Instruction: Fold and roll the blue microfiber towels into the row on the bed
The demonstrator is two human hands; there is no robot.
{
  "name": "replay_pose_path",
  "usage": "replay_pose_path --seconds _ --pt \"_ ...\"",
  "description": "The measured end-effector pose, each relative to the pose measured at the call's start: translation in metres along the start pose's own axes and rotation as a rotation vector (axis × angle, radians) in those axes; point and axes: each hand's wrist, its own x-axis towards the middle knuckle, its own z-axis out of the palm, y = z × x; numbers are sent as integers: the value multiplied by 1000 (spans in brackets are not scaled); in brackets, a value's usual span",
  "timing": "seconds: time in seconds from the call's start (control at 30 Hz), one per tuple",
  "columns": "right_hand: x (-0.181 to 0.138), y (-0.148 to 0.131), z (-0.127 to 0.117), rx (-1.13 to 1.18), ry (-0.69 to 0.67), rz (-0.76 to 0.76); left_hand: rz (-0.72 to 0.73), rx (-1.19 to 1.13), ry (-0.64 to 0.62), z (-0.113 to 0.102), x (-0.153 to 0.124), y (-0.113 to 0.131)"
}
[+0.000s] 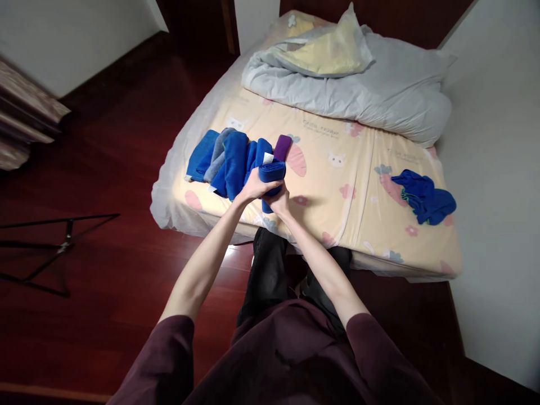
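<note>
Between my two hands is a blue towel (272, 171), folded into a thick, compact bundle with its layered edge facing up. My left hand (255, 187) wraps round its left side, the thumb across the front. On the right and lower side my right hand (279, 201) grips the same bundle. Just beyond and to the left, several folded blue towels (235, 160) lie in a row on the bed, with a grey-blue towel (219, 153) among them. A small purple folded cloth (283, 147) lies at the row's right end. White tags show on some towels.
The bed (329, 197) has a cream sheet with carrot and flower prints. A crumpled blue cloth (426, 197) lies near its right edge. Behind are a grey quilt (392, 84) and a yellow pillow (324, 53). Black tripod legs (63, 247) stand on the dark red floor at left.
</note>
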Motion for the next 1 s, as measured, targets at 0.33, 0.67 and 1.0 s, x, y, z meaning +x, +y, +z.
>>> replay_pose_path --seconds 0.33,0.67,1.0 --pt "-4 -10 -4 -35 -10 3 21 -9 -21 -1 -1 -3" --pt "-4 -8 -3 -57 -22 16 5 -9 -19 -2 1 -7" --pt "-2 -1 2 -32 -42 17 -20 -25 -18 -2 2 -11"
